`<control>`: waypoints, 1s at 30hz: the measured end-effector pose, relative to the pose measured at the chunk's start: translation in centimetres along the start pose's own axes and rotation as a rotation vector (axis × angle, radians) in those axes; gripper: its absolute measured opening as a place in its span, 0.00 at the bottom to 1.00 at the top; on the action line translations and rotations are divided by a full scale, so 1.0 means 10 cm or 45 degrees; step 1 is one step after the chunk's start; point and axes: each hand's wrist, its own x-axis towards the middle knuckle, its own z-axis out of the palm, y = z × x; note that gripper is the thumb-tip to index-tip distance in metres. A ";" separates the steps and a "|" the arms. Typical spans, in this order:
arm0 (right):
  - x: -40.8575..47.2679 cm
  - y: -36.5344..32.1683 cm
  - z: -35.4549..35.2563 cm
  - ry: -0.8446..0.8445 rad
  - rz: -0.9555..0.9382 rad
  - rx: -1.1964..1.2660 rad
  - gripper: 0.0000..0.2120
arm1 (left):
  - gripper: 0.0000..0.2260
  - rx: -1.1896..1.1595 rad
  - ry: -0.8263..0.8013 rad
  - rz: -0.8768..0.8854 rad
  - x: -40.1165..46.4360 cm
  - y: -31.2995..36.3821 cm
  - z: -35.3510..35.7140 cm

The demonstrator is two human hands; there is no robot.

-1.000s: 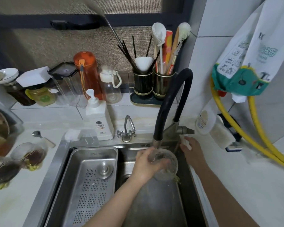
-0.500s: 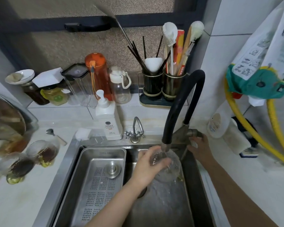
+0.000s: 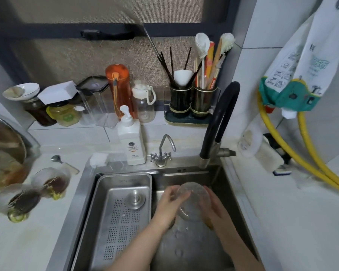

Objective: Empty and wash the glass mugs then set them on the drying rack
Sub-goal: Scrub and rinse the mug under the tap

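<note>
2 hands work over the right basin of the sink [image 3: 241, 212]: the left hand [image 3: 169, 204] curls its fingers over the rim of a glass mug [image 3: 194, 202], and the right hand [image 3: 216, 209] cups the mug's far side, so both hold it between them. That mug sits low in the basin, below and in front of the black faucet [image 3: 219, 122], tilted with its mouth turned up toward the camera. Judging by this, rinsing is under way. Left of the hands, touching nothing, lies the perforated drain tray [image 3: 123, 212], the likeliest drying rack; the left hand is nearer to it. Further left on the counter [image 3: 37, 241], 2 more glass mugs [image 3: 37, 190] hold dark dregs, unwashed.
</note>
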 end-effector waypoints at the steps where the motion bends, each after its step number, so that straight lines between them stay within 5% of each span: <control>1: -0.06 -0.03 0.05 0.055 -0.011 0.012 0.19 | 0.17 -0.049 -0.024 -0.007 -0.04 -0.04 -0.03; 4: -0.23 -0.11 0.21 0.185 -0.076 0.065 0.15 | 0.25 -0.093 -0.034 0.022 -0.18 -0.11 -0.09; 8: -0.47 -0.09 0.39 0.274 -0.115 0.137 0.13 | 0.07 -0.066 -0.091 0.048 -0.35 -0.11 -0.14; 12: -0.59 -0.02 0.46 0.315 -0.096 0.159 0.20 | 0.12 -0.123 -0.164 -0.008 -0.53 -0.08 -0.20; 15: -0.68 0.02 0.50 0.328 -0.097 0.126 0.17 | 0.09 -0.136 -0.063 0.021 -0.65 -0.11 -0.20; 18: -0.73 -0.04 0.53 0.311 -0.140 0.092 0.12 | 0.12 -0.082 -0.002 0.064 -0.74 -0.07 -0.21; 30: -0.68 -0.03 0.37 -0.003 -0.136 -0.006 0.20 | 0.19 -0.171 0.232 0.064 -1.01 0.00 -0.22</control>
